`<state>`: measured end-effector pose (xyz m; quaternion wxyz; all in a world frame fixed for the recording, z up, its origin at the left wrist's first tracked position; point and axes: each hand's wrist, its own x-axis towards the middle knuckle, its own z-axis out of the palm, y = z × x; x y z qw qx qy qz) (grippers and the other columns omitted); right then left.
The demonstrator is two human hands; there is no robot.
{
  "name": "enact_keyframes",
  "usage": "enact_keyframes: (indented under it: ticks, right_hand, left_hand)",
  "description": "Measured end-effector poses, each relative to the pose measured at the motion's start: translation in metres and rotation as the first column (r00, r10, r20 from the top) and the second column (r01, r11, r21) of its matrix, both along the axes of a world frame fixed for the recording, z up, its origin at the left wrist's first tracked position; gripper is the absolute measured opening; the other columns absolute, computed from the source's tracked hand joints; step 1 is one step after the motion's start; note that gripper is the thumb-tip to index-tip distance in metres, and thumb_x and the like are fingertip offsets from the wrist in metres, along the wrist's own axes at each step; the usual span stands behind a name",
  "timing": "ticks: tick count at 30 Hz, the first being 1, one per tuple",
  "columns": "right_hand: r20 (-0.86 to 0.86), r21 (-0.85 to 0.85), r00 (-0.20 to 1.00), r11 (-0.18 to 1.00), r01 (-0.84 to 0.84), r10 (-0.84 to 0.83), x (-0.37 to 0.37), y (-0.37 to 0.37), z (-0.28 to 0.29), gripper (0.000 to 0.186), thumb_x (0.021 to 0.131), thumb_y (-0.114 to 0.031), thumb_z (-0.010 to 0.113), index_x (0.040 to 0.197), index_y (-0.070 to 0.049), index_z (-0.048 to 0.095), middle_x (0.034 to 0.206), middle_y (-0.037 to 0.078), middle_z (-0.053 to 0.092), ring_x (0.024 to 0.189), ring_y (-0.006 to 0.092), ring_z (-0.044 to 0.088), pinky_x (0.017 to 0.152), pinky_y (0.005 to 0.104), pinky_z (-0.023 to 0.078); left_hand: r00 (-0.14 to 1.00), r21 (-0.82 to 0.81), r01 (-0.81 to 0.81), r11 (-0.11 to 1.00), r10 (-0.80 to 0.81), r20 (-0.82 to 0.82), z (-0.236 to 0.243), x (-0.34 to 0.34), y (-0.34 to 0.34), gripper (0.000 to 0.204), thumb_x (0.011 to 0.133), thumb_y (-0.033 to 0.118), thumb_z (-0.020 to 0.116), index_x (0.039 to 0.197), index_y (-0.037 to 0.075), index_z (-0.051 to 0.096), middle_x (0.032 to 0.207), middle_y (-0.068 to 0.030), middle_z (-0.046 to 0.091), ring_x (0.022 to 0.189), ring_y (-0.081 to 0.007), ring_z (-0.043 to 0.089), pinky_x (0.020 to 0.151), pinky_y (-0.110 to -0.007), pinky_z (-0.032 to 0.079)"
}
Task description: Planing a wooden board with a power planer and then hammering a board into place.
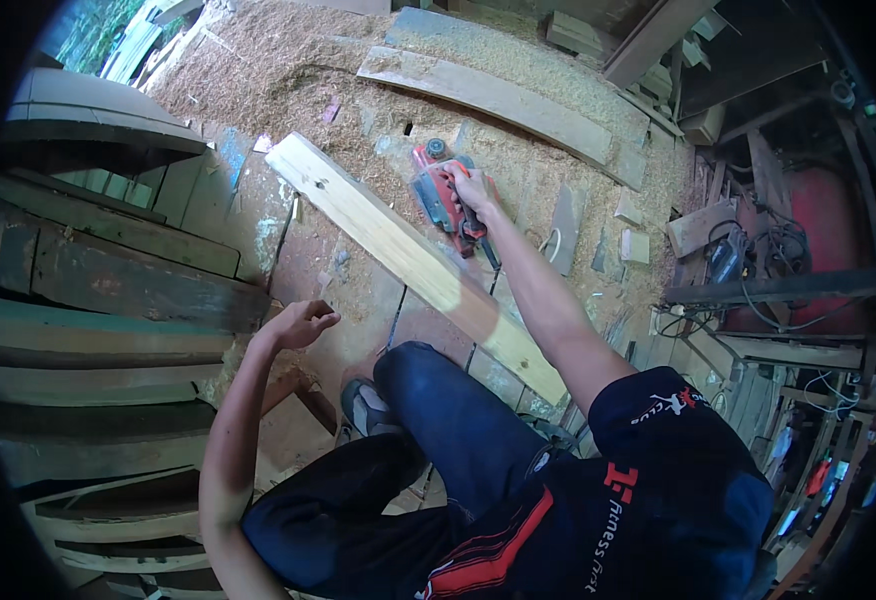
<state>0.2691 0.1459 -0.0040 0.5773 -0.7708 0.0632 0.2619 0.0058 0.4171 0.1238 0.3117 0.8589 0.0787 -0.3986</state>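
Far left, it's timber all the way down: stacked planks point(118, 285) along the edge, and just inside them the left hand point(301, 324). Nothing in it! Fingers loosely curled, wrist bent, hanging over the floor and apart from the wood. Below it, a shoe point(366, 408), the person crouching low with one knee up close to the work.

Now the board point(388, 235), the piece that matters: long, pale, lying slantwise across the floor from upper left to lower right, running between the two hands, its near end under the right forearm. A couple of dark knots show on it.

Just beyond its far side sits the planer point(435, 198), red and grey, off the board and, by the look of it, down on the floor among the shavings point(248, 75). The right hand point(474, 192) has it by the handle, fingers wrapped right round; whether the trigger is pressed, I can't tell.

This looks like a pause in the planing, the tool parked between passes. Another pass would call for lifting the planer over the edge, setting its sole flat on the board, and bringing that free left hand in to guide or steady.

Further right, a long plank point(488, 102) lies behind the planer, then a small block point(635, 245).
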Motion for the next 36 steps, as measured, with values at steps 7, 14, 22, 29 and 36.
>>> enact_keyframes:
  ticks: [7,14,22,29,36]
  right_hand:
    - [0.639,-0.414,0.745,0.902,0.122,0.192,-0.068,-0.036,0.048,0.040,0.079,-0.033,0.066,0.100,-0.001,0.058,0.092,0.021,0.061,0.090,0.0392,0.058,0.082,0.0482,0.047]
    - [0.133,-0.800,0.764,0.523,-0.293,0.632,-0.236,-0.112,0.046,0.091,0.066,-0.040,0.077,0.134,0.000,0.031,0.127,0.026,0.039,0.119,0.0424,0.038,0.101,0.0471,0.033]
    - [0.060,-0.846,0.810,0.460,-0.268,0.583,-0.261,-0.118,-0.013,0.113,0.058,-0.039,0.084,0.141,0.003,0.020,0.119,0.023,0.042,0.115,0.0411,0.043,0.097,0.0506,0.035]
    - [0.077,-0.793,0.810,0.528,-0.304,0.581,-0.250,-0.122,0.005,0.095,0.054,-0.035,0.085,0.125,0.002,0.034,0.117,0.024,0.043,0.109,0.0428,0.047,0.093,0.0501,0.040]
    - [0.251,-0.826,0.735,0.535,-0.176,0.630,-0.250,-0.127,0.104,0.095,0.052,-0.041,0.085,0.122,0.001,0.037,0.114,0.022,0.043,0.107,0.0418,0.047,0.096,0.0511,0.036]
  left_hand:
    - [1.000,0.034,0.000,0.999,0.001,-0.014,0.005,0.005,0.003,0.047,0.094,0.042,0.052,0.115,0.001,0.061,0.112,-0.0195,0.064,0.106,-0.0318,0.061,0.091,-0.039,0.047]
    - [0.992,0.033,0.063,0.997,-0.066,0.105,-0.001,0.008,0.003,0.048,0.093,0.044,0.050,0.109,0.000,0.063,0.108,-0.0227,0.064,0.104,-0.0359,0.061,0.090,-0.040,0.046]
    - [0.977,0.068,0.183,0.981,-0.189,0.103,-0.010,0.016,-0.010,0.043,0.094,0.040,0.050,0.110,0.002,0.065,0.109,-0.0217,0.063,0.107,-0.0353,0.058,0.094,-0.041,0.043]
    - [0.949,0.098,0.254,0.962,-0.267,0.166,-0.011,0.018,0.003,0.044,0.093,0.040,0.050,0.106,0.001,0.065,0.105,-0.0219,0.064,0.101,-0.0364,0.060,0.089,-0.042,0.046]
    - [0.975,0.133,0.044,0.990,-0.072,0.209,0.008,0.033,0.066,0.046,0.093,0.040,0.051,0.109,-0.001,0.063,0.110,-0.0203,0.064,0.102,-0.0348,0.061,0.088,-0.041,0.046]
